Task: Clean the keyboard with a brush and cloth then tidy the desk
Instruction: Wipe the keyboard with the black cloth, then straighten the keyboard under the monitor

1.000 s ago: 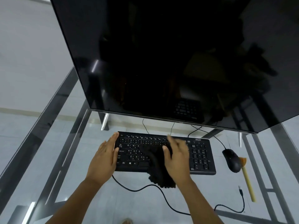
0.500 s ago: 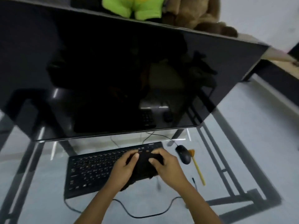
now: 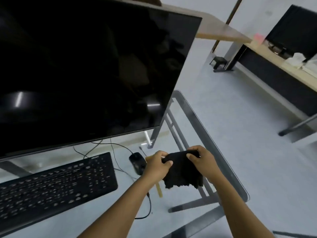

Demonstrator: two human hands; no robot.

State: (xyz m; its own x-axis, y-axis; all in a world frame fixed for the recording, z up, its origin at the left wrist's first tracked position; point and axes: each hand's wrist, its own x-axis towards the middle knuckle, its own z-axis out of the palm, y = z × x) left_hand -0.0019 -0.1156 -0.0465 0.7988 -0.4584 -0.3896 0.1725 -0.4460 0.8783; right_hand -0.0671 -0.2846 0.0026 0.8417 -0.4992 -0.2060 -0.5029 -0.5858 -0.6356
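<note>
Both hands, left hand (image 3: pixel 157 166) and right hand (image 3: pixel 203 162), gripped the dark, ragged-edged cloth (image 3: pixel 181 170) with curled fingers, holding it above the glass counter (image 3: pixel 228 169), right of the black keyboard (image 3: pixel 56 184)

Nubby matt black cloth (image 3: pixel 182 170), glossy dark monitor (image 3: pixel 82 69), clear glass desk (image 3: pixel 228 170), matt plastic keyboard (image 3: pixel 54 188).

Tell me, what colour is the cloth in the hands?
Black. The cloth, held by the left hand and right hand, shows in the head view.

One keyboard (image 3: pixel 56 184), one mouse (image 3: pixel 137 162), one cloth (image 3: pixel 181 170), two monitors (image 3: pixel 85 74).
</note>
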